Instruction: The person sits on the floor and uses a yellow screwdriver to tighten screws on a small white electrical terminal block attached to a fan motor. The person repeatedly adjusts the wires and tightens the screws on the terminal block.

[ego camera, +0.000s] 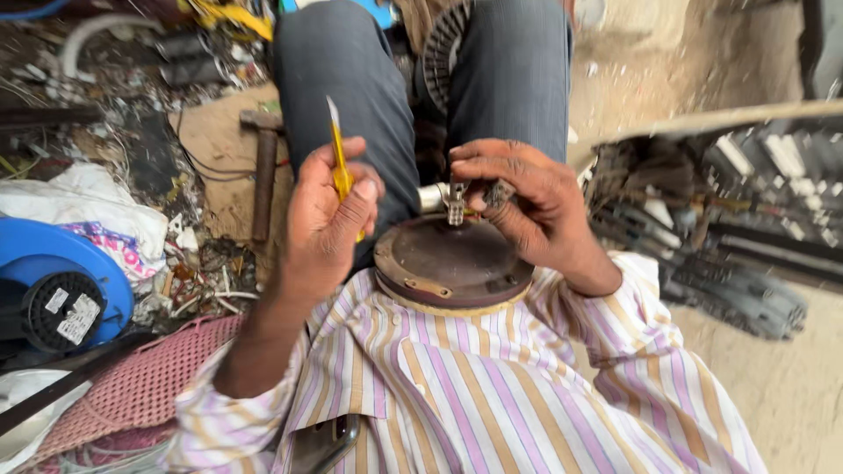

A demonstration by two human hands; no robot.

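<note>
While the person sits on the ground with a round brown metal motor housing (452,263) propped on the lap at the centre of the frame, the clutter begins at the far left, where a blue plastic fan casing (53,281) lies beside a crumpled white cloth (88,206) and a pink woven mat (140,377). Just right of these, in the upper left of the frame, a wooden-handled hammer (263,175) lies on the dirt, its handle running towards the viewer. Next comes the left hand (329,219), its fingers curled tight around a slim yellow utility knife (341,162), whose long axis stands nearly upright with the blade tip pointing to the top of the frame. The blade sits left of the housing and a little above it, near but not touching. At the centre, a small silvery metal terminal piece (455,204) rises from the far edge of the housing. The right hand (527,206) closes over it from the right, thumb and fingertips pinched on it, so this hand is the nearer one to the piece. At the far right, a heap of dark scrap parts (729,228) rests on the sandy floor.
</note>
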